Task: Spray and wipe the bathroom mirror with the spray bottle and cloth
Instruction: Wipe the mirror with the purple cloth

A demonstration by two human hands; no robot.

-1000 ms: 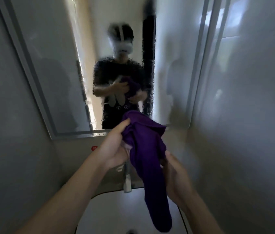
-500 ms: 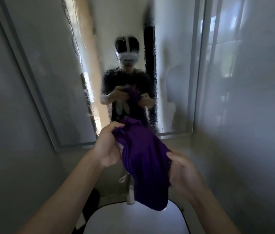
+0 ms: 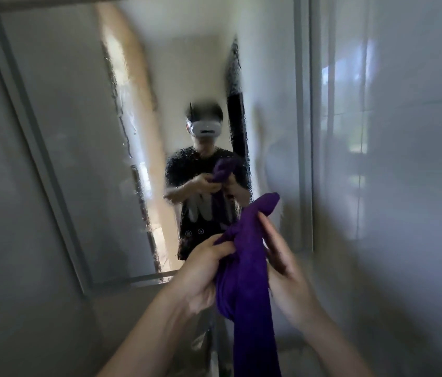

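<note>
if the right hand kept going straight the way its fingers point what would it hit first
The right hand points up and forward along the purple cloth, which its fingers touch. Past the cloth's raised end, the wet mirror looks next in line, though depth is unclear.

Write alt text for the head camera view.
Two bare hands hold a purple cloth in front of a bathroom mirror: the left hand grips it, the right hand lays straight fingers along it. The mirror's middle is beaded with droplets and reflects the person holding the cloth.
</note>
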